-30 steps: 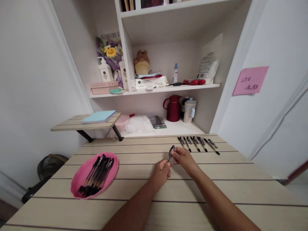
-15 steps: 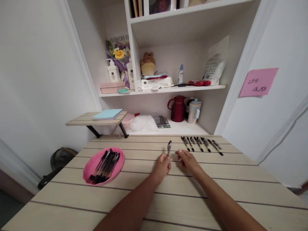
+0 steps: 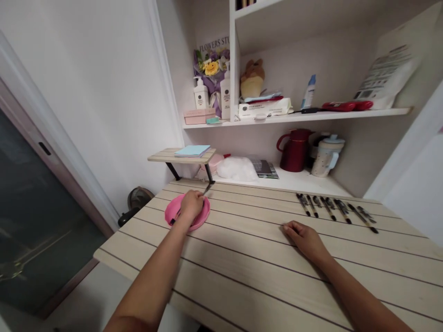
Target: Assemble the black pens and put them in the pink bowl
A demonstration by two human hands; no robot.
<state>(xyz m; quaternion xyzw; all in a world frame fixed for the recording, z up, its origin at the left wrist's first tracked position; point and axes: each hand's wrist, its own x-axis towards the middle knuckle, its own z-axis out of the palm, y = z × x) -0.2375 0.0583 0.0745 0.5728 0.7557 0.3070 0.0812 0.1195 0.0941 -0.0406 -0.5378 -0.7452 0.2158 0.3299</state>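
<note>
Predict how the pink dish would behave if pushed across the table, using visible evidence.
The pink dish would probably slide rather than tip, since it looks low and wide. It is likely fairly stiff, as it has a raised, well-formed edge. The slender pen partly showing inside might shift or roll under a sudden push.

Dark pens [image 3: 328,209] in a row, pink plate [image 3: 201,222]
</note>
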